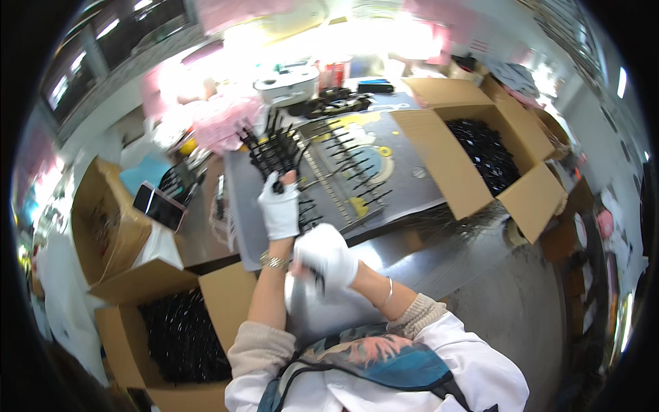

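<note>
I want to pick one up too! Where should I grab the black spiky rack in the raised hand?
Probably by its bottom stem, coming from below, as the left hand does. The rack fans upward into many thin prongs, so the lower end looks like the only compact place to grip.

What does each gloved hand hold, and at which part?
The left hand grips a fan of black comb-like pieces at its lower end. The right hand is closed on a small dark piece; which part cannot be told.
</note>
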The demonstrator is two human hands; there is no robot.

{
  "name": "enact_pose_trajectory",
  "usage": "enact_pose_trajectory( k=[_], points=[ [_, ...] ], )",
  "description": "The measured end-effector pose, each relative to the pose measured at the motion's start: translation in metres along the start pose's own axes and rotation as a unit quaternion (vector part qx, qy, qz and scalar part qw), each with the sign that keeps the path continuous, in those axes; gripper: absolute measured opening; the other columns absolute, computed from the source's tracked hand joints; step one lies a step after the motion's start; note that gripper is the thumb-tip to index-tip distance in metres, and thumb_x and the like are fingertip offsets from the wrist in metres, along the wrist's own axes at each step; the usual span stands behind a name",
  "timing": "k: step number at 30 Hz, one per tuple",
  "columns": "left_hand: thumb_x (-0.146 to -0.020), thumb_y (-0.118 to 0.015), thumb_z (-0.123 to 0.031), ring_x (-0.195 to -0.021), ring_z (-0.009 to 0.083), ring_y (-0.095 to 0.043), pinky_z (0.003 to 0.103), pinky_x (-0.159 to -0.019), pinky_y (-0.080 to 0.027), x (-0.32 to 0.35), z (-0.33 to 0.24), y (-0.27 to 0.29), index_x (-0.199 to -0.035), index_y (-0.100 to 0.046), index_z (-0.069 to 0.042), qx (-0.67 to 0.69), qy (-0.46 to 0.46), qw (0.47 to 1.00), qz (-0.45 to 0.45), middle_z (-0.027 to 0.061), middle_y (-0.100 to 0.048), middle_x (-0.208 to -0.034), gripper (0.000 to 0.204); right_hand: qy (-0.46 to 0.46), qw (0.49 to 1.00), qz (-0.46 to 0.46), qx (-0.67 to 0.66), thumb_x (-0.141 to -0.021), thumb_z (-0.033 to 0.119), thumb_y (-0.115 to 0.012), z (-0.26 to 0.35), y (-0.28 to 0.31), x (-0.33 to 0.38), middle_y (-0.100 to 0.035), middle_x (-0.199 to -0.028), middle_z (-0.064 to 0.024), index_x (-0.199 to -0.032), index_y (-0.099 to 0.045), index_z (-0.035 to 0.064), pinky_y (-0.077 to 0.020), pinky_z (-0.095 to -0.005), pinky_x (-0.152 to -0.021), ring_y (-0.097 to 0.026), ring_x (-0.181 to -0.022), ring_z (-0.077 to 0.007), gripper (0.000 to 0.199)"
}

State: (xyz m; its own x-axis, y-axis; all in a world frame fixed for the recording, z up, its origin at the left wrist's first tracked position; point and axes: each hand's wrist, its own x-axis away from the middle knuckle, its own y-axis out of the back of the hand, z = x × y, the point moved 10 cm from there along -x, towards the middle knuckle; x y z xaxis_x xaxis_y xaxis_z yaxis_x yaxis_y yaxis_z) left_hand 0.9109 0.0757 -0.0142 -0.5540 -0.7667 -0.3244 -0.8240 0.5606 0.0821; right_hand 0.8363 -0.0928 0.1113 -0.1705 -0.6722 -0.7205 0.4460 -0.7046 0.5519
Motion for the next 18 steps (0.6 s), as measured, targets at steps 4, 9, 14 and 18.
enact_pose_trajectory(
  k=[4, 9, 14, 18],
  points=[
    [-0.092, -0.073, -0.018, -0.059, 0.0243, -0.062, 0.034, -0.057, -0.048, 0.002, -0.043, -0.025, -0.090, -0.064, -0.001, -0.086, -0.166, 0.981, 0.061, 0.0120, -0.065, -0.069, 0.020, -0.033, 0.957, -0.038, 0.286, -0.076, 0.023, -0.073, 0.011, 0.118, 0.009, -0.059, -0.060, -0.0063, -0.065, -0.059, 0.0156, -0.0490, -0.0378, -0.053, -0.061, -0.054, -0.0255, 0.020],
    [-0.082, -0.073, -0.015, -0.067, 0.0322, -0.067, 0.042, -0.058, -0.052, 0.043, -0.065, -0.089, -0.088, -0.064, -0.010, -0.376, -0.376, 0.817, 0.222, 0.0134, -0.067, -0.073, 0.012, -0.176, 0.788, -0.180, 0.562, -0.089, 0.031, -0.069, -0.083, 0.313, 0.011, -0.066, -0.063, -0.0095, -0.084, -0.066, 0.0167, -0.0544, -0.0429, -0.054, -0.068, -0.058, -0.0293, 0.016],
    [-0.091, -0.072, -0.033, -0.049, 0.0231, -0.060, 0.035, -0.046, -0.046, 0.006, -0.046, -0.041, -0.083, -0.064, -0.009, -0.146, -0.160, 0.969, 0.119, 0.0061, -0.061, -0.059, 0.027, -0.255, 0.700, -0.073, 0.663, -0.084, 0.053, -0.071, -0.124, 0.381, 0.024, -0.063, -0.127, -0.0164, -0.133, -0.057, 0.0042, -0.0480, -0.0422, -0.099, -0.061, -0.118, -0.0312, 0.071],
    [-0.105, -0.052, -0.038, -0.035, 0.0101, -0.036, 0.029, -0.037, -0.031, -0.008, -0.010, 0.020, -0.066, -0.040, -0.012, 0.339, 0.103, 0.935, 0.007, -0.0019, -0.038, -0.048, 0.048, -0.232, 0.864, -0.205, 0.398, -0.085, 0.023, -0.077, -0.093, 0.321, 0.033, -0.066, -0.122, -0.0158, -0.123, -0.061, 0.0024, -0.0486, -0.0400, -0.098, -0.063, -0.112, -0.0321, 0.046]
  ],
)
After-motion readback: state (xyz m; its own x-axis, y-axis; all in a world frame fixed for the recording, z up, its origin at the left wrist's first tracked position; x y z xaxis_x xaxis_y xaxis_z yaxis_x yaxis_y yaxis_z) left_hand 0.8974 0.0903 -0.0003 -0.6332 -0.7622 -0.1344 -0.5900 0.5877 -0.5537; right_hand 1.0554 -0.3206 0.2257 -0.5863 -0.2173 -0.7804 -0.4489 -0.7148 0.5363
